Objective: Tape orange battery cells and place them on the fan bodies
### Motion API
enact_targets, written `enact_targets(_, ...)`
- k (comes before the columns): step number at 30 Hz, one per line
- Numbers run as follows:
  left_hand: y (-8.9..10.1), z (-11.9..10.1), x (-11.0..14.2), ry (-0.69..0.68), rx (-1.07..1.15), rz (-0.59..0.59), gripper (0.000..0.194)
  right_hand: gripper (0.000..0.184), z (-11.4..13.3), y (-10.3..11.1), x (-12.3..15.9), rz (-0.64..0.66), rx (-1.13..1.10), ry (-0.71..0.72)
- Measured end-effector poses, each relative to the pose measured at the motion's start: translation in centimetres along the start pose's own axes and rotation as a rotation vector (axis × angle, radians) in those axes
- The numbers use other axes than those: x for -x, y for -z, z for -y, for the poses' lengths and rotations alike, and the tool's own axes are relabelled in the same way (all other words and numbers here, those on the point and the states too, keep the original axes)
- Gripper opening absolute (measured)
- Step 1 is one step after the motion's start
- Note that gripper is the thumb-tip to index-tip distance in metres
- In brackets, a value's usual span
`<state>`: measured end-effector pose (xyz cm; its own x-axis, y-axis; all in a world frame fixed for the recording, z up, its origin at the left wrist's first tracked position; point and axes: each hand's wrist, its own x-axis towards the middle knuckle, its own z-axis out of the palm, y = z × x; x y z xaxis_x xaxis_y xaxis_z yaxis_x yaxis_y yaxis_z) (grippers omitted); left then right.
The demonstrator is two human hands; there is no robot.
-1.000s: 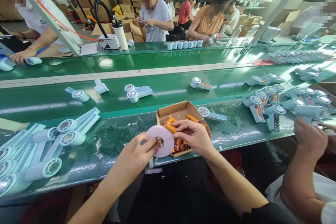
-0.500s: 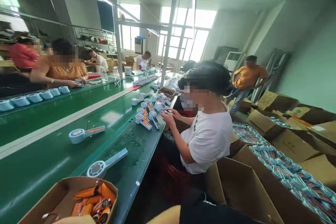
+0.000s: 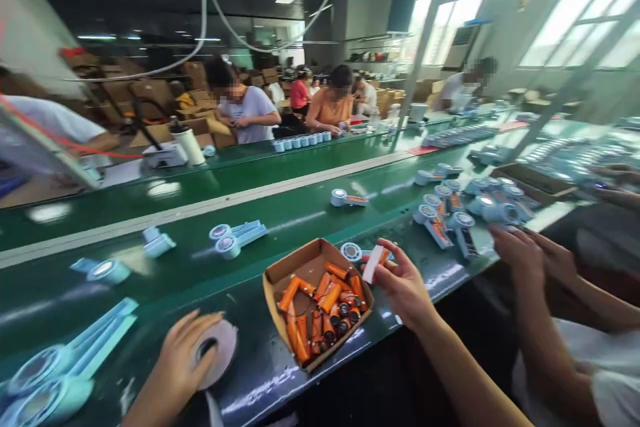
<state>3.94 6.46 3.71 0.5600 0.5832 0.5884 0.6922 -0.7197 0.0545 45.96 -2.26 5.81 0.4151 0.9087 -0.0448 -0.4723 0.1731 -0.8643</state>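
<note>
Left hand (image 3: 187, 347), near edge of the surface (image 3: 245, 337): fingers and thumb closed around one roll of white tape (image 3: 229, 343), thumb at its hole, a loose end hanging below. Right hand (image 3: 407, 287), raised above the surface: one orange battery (image 3: 385, 256) pinched between thumb and fingers, a white strip (image 3: 373, 265) along its side. Between the hands, nearer the right: one open cardboard tray (image 3: 280, 271) of loose orange batteries (image 3: 330, 299), several with dark ends. Near left, beyond the left hand: light-blue fan bodies (image 3: 65, 363), handles pointing away. Just behind the right hand: one blue fan (image 3: 351, 252), partly hidden. Right: a cluster of fans (image 3: 445, 210), some with orange in the handle; beside it, a co-worker's hands (image 3: 525, 253). Farther: green belt (image 3: 295, 213) with scattered fans; pale divider strip (image 3: 250, 194); row of blue cups (image 3: 303, 141); seated people (image 3: 250, 113) opposite.
</note>
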Motion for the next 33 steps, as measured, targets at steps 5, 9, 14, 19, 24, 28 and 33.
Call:
enact_targets(5,-6.0,2.6,-10.3,0.361,-0.149,0.289,0.04,0.065,-0.5,-1.3,0.3,0.048,0.091,0.083)
enact_targets(9,-9.5,4.3,-14.8,0.384,-0.139,0.409,0.029,0.057,0.2,-0.6,0.9,0.059,0.163,0.137)
enact_targets(14,-10.0,5.3,-13.3,0.313,-0.035,0.572,0.02,0.053,1.0,0.2,-1.0,0.072,0.28,0.153)
enact_targets(19,-10.7,7.1,-13.2,0.253,0.149,0.652,0.008,0.049,-1.0,-9.6,-8.1,0.414,0.602,0.164)
enact_targets(24,-11.5,8.0,-13.1,0.241,0.278,0.637,0.011,0.032,-6.7,-18.2,-14.0,0.812,1.167,0.245)
enact_targets(28,-11.9,7.9,-13.1,0.266,0.339,0.628,0.009,0.025,-9.3,-18.8,-15.1,0.902,1.339,0.308)
enact_targets(33,-12.5,7.2,-13.6,0.344,0.374,0.57,0.015,0.026,-9.4,-17.6,-15.5,0.963,1.56,0.419)
